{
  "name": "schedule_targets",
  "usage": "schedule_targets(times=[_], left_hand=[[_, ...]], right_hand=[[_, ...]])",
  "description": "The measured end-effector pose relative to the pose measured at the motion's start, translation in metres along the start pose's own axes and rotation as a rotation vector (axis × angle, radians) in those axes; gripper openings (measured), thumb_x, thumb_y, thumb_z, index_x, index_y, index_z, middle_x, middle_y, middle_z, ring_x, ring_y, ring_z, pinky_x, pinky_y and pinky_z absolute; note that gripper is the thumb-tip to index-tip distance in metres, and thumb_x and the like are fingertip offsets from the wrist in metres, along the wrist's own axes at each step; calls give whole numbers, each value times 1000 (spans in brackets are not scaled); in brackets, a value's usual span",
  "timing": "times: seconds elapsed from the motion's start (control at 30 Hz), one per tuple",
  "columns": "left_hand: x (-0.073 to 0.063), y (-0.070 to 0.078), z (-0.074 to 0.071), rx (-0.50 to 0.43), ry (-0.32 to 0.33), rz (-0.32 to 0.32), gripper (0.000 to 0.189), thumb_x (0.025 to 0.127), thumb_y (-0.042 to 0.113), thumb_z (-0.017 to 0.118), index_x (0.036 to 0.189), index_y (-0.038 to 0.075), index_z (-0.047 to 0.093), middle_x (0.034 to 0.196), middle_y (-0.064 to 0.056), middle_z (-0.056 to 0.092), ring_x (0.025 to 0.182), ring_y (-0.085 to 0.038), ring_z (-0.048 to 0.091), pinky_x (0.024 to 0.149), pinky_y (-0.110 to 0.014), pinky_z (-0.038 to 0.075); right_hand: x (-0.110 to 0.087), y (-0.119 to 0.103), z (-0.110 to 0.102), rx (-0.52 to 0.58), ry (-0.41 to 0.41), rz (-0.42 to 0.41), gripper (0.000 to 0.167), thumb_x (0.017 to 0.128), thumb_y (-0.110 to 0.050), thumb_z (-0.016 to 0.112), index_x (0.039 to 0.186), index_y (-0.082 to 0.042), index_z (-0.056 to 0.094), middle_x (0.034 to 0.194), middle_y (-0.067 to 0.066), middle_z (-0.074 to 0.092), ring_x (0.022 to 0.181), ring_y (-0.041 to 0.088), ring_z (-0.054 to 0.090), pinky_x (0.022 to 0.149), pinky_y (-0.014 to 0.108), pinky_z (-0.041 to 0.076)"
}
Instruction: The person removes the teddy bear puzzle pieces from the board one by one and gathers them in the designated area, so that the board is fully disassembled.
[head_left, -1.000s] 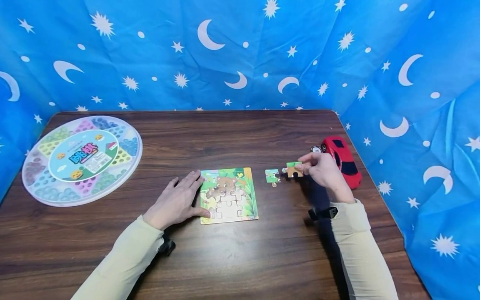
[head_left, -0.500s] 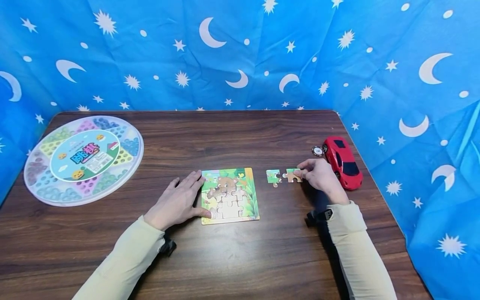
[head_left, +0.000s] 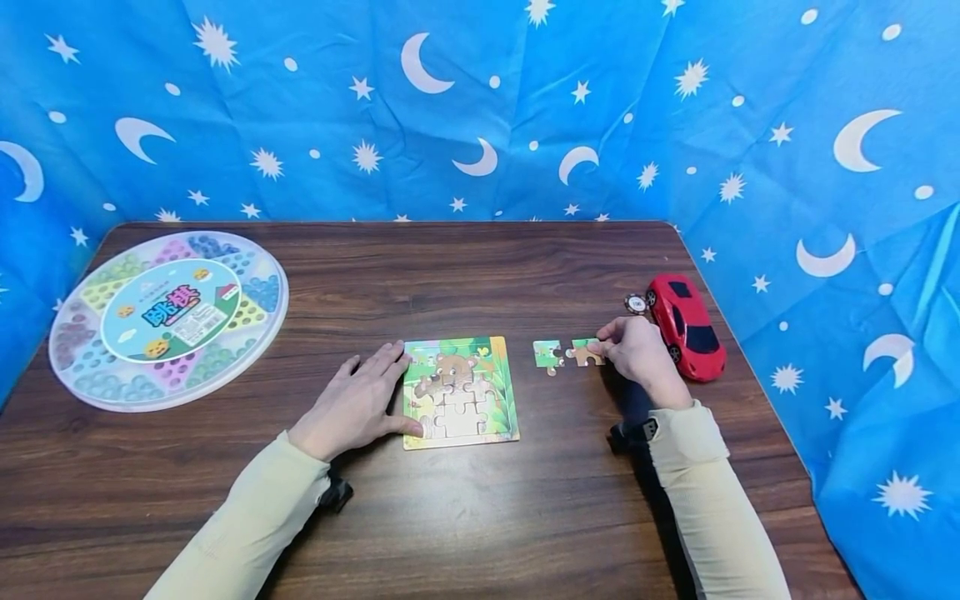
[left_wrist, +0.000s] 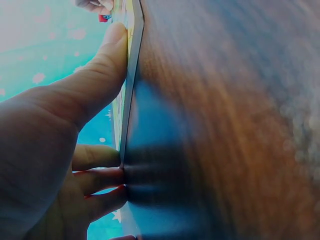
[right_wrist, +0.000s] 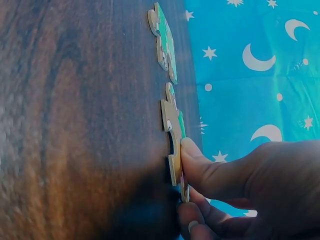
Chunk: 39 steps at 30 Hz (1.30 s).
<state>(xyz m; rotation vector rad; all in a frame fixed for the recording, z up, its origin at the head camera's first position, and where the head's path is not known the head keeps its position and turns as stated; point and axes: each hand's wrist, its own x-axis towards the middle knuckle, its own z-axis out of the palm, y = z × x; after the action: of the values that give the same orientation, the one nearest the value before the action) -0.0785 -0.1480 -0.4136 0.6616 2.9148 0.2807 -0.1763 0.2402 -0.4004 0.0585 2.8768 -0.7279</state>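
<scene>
A jigsaw puzzle (head_left: pixel 454 392) with a cartoon bear lies in its frame at the table's middle. My left hand (head_left: pixel 356 400) rests along its left side with fingers spread, the thumb over the lower left corner. In the left wrist view, the left thumb (left_wrist: pixel 95 75) lies against the puzzle's edge. My right hand (head_left: pixel 641 354) pinches a green and brown puzzle piece (head_left: pixel 585 353) by its right side, close over the table. Just left of it lies another green puzzle piece (head_left: pixel 547 354), a small gap apart; the right wrist view shows this loose piece (right_wrist: pixel 165 42) too.
A red toy car (head_left: pixel 686 327) stands beyond the right hand, with a round poker chip (head_left: pixel 636 304) beside it. A round Chinese checkers set (head_left: pixel 168 321) lies at the table's left. Blue cloth (head_left: pixel 480 108) with moons and stars hangs behind and to the right.
My right hand has come down slightly toward the near side, lowering the pinched piece next to the other loose one. The left hand keeps its place on the puzzle.
</scene>
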Motion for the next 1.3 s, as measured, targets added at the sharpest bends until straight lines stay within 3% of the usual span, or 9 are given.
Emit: schedule_targets(times=[0.97, 1.17, 1.3], left_hand=[[1, -1, 0, -1, 3, -7, 102, 76, 70, 64, 148, 1, 39, 156, -18, 28, 144, -31, 26, 107, -59, 29], [2, -1, 0, -6, -7, -11, 103, 76, 70, 64, 148, 1, 38, 157, -18, 27, 144, -31, 25, 108, -60, 28], [2, 0, 0, -8, -22, -16, 103, 77, 70, 63, 149, 2, 38, 157, -18, 26, 144, -31, 25, 108, -60, 28]], right_hand=[[-4, -6, 0, -103, 24, -36, 17, 89, -18, 71, 92, -2, 66, 83, 12, 66, 71, 27, 58, 68, 41, 47], [-8, -9, 1, -106, 71, -73, 19, 88, -20, 73, 97, -7, 62, 87, 12, 65, 73, 28, 57, 63, 41, 44], [-13, -17, 2, -54, 149, -141, 17, 88, -21, 72, 96, -8, 64, 88, 10, 65, 76, 27, 58, 65, 42, 44]])
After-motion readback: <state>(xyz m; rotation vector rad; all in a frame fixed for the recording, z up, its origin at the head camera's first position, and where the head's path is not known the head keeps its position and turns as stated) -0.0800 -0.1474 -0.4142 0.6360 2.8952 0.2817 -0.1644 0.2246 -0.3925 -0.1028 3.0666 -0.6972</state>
